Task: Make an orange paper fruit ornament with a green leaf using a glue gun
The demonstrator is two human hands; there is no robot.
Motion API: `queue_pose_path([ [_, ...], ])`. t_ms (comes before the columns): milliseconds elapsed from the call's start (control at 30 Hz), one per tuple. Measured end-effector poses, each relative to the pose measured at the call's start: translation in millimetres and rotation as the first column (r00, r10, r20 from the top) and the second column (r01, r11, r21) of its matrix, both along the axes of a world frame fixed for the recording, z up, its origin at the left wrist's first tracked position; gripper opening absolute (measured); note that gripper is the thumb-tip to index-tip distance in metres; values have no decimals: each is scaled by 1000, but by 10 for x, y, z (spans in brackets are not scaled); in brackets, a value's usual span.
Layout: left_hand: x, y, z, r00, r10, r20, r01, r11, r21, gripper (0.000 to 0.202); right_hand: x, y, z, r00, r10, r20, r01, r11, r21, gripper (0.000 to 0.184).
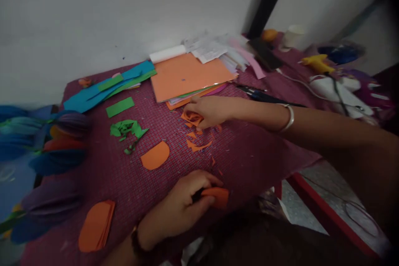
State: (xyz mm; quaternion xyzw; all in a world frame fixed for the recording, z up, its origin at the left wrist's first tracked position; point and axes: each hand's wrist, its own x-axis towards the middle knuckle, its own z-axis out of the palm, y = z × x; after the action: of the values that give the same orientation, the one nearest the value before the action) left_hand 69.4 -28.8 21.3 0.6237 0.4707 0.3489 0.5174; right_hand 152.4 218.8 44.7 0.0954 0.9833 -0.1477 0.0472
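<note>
My left hand (182, 203) is closed on a small piece of orange paper (220, 198), pinched between thumb and fingers near the table's front edge. Farther back, my right hand (215, 110) has its fingers curled around a bunch of orange paper scraps (191, 118). Thin curved orange trimmings (199, 147) lie just below that hand. Between the hands and a pile of green scraps (127, 129) rests an orange paper cutout (156, 156) with rounded corners. A stack of similar orange cutouts (96, 226) sits at the front left.
Blue paper strips (109, 89), a green strip (120, 107) and an orange sheet stack (187, 77) lie toward the wall. Folded paper decorations (62, 145) crowd the left. At the right are a yellow glue gun (318, 64), a cup (293, 35) and a white cable (299, 82).
</note>
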Motion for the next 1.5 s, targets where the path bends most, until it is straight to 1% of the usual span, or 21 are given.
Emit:
queue_pose_path([
  [67, -2, 18, -6, 1000, -9, -7, 9, 1000, 17, 14, -32, -42, -29, 1000, 0, 10, 0, 1000, 17, 44],
  [167, -8, 29, -6, 999, -10, -38, 11, 1000, 27, 12, -87, -79, -52, 997, 58, 51, -54, 996, -76, 17],
  [200, -6, 29, -2, 999, -11, -48, 13, 1000, 27, 12, -101, -80, -55, 995, 79, 55, -73, 991, -114, 13],
  [300, 8, 27, 9, 998, -15, -67, 17, 1000, 22, 13, -112, -50, -40, 995, 93, 43, -80, 969, -233, 20],
  [433, 14, 29, 12, 998, -9, -66, 10, 1000, 18, 11, -51, -56, 48, 999, 47, 10, -41, 941, -337, 18],
  [500, 16, 22, 11, 998, -14, -61, 15, 1000, 18, 11, 5, -145, 97, 995, 97, 21, -86, 950, -301, 13],
  [567, 19, 8, 2, 1000, -1, -25, 1, 1000, -7, 9, 73, -278, 123, 989, 137, 49, -125, 973, -195, 9],
  [600, 21, 1, -7, 999, 46, 22, -45, 998, -45, 6, 108, -348, 123, 989, 140, 55, -132, 983, -128, 20],
  [633, 20, -5, -21, 987, 134, 92, -125, 987, -101, 3, 140, -413, 115, 989, 138, 52, -135, 989, -68, 31],
  [667, 16, -7, -39, 950, 258, 179, -228, 958, -172, 6, 168, -467, 100, 989, 143, 43, -142, 990, -22, 36],
  [700, 7, -4, -58, 879, 397, 265, -333, 908, -253, 11, 187, -509, 80, 987, 156, 34, -156, 988, 2, 35],
  [767, -27, 17, -91, 677, 623, 391, -490, 778, -393, 17, 197, -554, 37, 983, 180, 28, -180, 984, -7, 23],
  [800, -50, 33, -102, 590, 687, 423, -536, 726, -432, 19, 184, -559, 18, 983, 181, 36, -180, 983, -34, 17],
  [867, -100, 68, -105, 474, 757, 450, -598, 652, -467, 22, 125, -540, -1, 982, 173, 74, -165, 980, -112, 13],
  [967, -146, 108, -87, 386, 800, 460, -656, 588, -474, 24, -45, -455, 16, 981, 175, 81, -159, 973, -169, 13],
  [1067, -148, 124, -84, 379, 807, 452, -655, 580, -484, 27, -265, -347, 80, 993, 119, -3, -118, 982, -147, 14],
  [1200, -130, 127, -116, 386, 814, 435, -652, 574, -495, 29, -440, -340, 210, 957, 75, -280, -111, 987, -116, 16],
  [1267, -127, 125, -130, 388, 821, 419, -664, 564, -491, 29, -423, -420, 266, 930, 45, -365, -120, 975, -185, 13],
  [1333, -126, 123, -139, 396, 825, 403, -681, 558, -474, 29, -351, -522, 287, 941, 1, -339, -127, 928, -351, 17],
  [1400, -120, 126, -149, 420, 818, 394, -696, 569, -439, 27, -259, -612, 258, 964, -8, -264, -134, 847, -514, 24],
  [1500, -90, 142, -171, 487, 787, 378, -708, 610, -357, 25, -141, -694, 147, 983, -20, -183, -107, 751, -652, 22],
])
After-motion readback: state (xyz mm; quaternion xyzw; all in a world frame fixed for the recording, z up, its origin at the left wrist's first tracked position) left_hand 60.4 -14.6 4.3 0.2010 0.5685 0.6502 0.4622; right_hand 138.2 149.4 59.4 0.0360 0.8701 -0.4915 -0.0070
